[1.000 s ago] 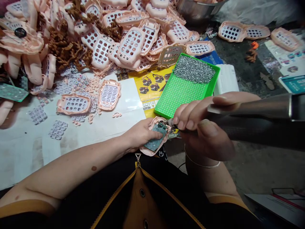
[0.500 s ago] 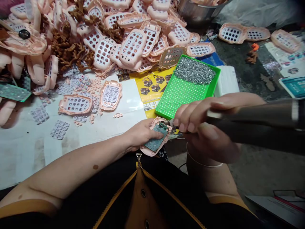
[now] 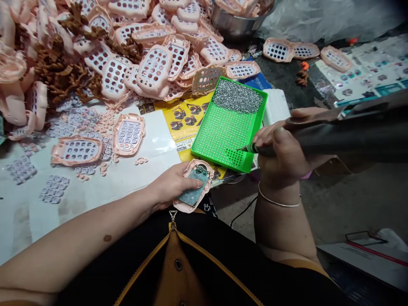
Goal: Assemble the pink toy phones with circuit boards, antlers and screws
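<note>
Swung away from the circuit board, the right hand [image 3: 280, 148] now sits over the lower right corner of the green perforated screw tray [image 3: 219, 163], and the head-worn view has shifted a little with it. Its fingers are clenched around the barrel of a dark electric screwdriver [image 3: 318, 136], with the thumb and fingertips near the narrow metal bit. The bit's tip [image 3: 241, 149] is right over the tray's holes; whether it touches them, I cannot tell. A thin bangle [image 3: 279, 202] circles that wrist.

The left hand [image 3: 174, 182] grasps a pink plastic keypad housing [image 3: 188, 206] at the table edge, fingers lying across a green circuit board [image 3: 194, 192] seated in it. The housing is flat and close to the front of the person's black zip-up top [image 3: 191, 259].

A band of small screws [image 3: 237, 97] fills the tray's far end. The tray rests on a yellow printed sheet [image 3: 181, 123] and a white sheet [image 3: 32, 216]. Two housings with keypads fitted [image 3: 128, 135] lie to the left, among loose silicone keypads [image 3: 54, 189]. Beyond them rises a heap of pink housings [image 3: 127, 55] with brown curled scraps [image 3: 60, 72], and behind it stands a steel bowl [image 3: 232, 21].
</note>
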Motion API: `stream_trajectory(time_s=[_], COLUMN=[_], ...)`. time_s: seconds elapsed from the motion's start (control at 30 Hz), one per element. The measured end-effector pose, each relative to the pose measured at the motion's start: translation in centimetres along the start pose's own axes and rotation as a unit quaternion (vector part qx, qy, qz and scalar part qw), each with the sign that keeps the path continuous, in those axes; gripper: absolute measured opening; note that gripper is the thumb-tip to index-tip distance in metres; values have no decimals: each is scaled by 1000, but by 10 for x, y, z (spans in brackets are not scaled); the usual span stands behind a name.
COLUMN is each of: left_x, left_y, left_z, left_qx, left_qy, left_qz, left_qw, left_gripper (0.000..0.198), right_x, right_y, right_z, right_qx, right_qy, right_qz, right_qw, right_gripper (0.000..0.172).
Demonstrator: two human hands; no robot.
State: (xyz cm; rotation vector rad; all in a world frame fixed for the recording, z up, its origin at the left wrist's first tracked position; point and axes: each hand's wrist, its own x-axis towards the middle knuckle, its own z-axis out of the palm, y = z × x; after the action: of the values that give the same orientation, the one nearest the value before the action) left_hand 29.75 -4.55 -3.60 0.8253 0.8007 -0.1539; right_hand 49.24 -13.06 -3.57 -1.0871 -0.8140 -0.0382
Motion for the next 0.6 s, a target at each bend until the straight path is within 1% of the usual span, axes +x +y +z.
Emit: stream_trajectory(time_s=[0.03, 0.1, 0.23, 0.37, 0.47, 0.6], left_x=[0, 0, 1, 2, 2, 0], left_y=[1, 1, 1, 0, 0, 1], left_z=[0, 0, -1, -1, -1, 0], left_qx=[2, 9, 12, 7, 5, -1], left_qy=[1, 1, -1, -6, -3, -2], left_qz=[0, -1, -3, 1, -1, -2], left_qw=[1000, 1000, 1000, 1000, 1000, 1000], left_gripper=[41, 42, 44, 45, 45, 45], right_x=[0, 0, 0, 0, 0, -2], right_y=[2, 4, 6, 6, 5, 6], right_z=[0, 1, 0, -2, -2, 0], right_qx=[2, 4, 5, 0, -9, -5], right_qy=[10, 0, -7, -29, -29, -17], right_qz=[-10, -5, 5, 14, 30, 5], right_qw=[1000, 1000, 1000, 999, 999, 1000], right_gripper=[25, 24, 28, 27, 28, 29])
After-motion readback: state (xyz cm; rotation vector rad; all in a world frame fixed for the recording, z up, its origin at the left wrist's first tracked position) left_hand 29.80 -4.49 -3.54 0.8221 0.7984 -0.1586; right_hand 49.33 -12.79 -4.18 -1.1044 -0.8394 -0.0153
